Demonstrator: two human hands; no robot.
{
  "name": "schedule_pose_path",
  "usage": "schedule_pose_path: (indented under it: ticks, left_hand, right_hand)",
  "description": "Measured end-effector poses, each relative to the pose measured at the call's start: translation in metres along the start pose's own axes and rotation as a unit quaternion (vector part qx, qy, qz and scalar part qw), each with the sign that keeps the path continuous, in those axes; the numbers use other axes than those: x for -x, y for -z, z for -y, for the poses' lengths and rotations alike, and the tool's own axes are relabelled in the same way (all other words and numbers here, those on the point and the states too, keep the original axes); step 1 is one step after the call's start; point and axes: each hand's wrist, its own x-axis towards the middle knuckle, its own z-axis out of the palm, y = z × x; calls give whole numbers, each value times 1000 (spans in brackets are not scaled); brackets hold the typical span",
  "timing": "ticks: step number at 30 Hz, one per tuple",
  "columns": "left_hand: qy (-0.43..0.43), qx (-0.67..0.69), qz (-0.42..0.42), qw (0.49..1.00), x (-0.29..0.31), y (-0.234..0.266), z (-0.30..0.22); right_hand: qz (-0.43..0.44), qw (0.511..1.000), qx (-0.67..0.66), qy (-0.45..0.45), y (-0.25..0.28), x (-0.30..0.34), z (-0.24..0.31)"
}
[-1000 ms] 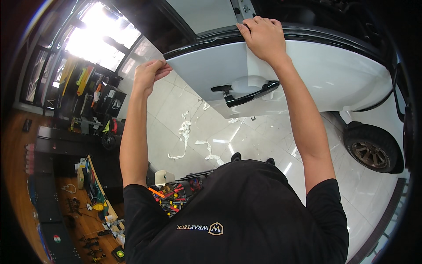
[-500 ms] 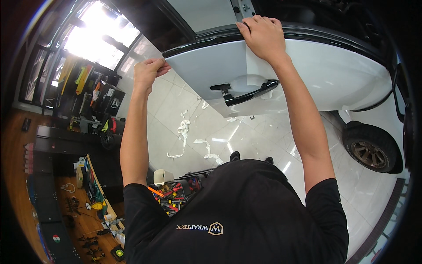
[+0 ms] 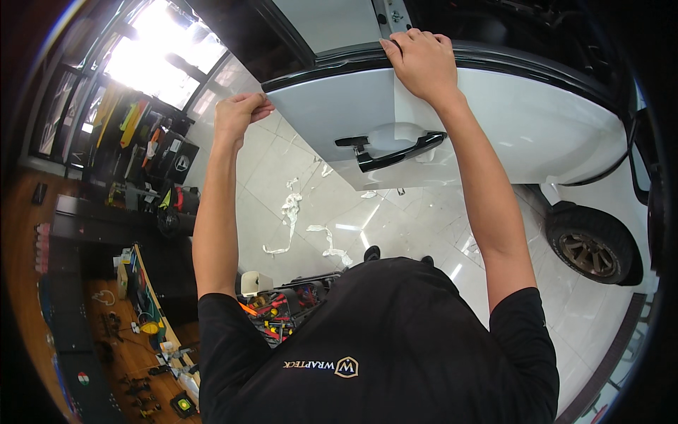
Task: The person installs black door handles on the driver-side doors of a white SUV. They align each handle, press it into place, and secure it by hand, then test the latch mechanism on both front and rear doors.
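A white car door stands swung out in front of me, with a black window trim along its top and a black door handle on its outer face. The part of the panel left of the handle's middle looks greyer, with a straight upright boundary. My right hand is hooked over the top edge of the door, fingertips on the trim's far side. Beside the door's upper left corner, my left hand is closed in a pinch. Whatever its fingers hold, if anything, is too small to make out.
Crumpled white strips lie on the tiled floor below the door. A toolbox full of hand tools stands by my left side. A car wheel is at the right; a cluttered workbench is at the left.
The view has shifted slightly, so the door, wheel and floor strips sit a little differently. Both hands keep their places and grips.
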Motion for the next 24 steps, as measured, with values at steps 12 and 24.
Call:
schedule_pose_path:
  ticks: [12,24]
  left_hand:
    - [2,0,-10,1000,3,-2,-2]
    - [-33,22,-46,998,14,-12,6]
  right_hand:
    - [48,999,18,-19,6,-1,3]
    - [20,1000,6,-7,9,0,3]
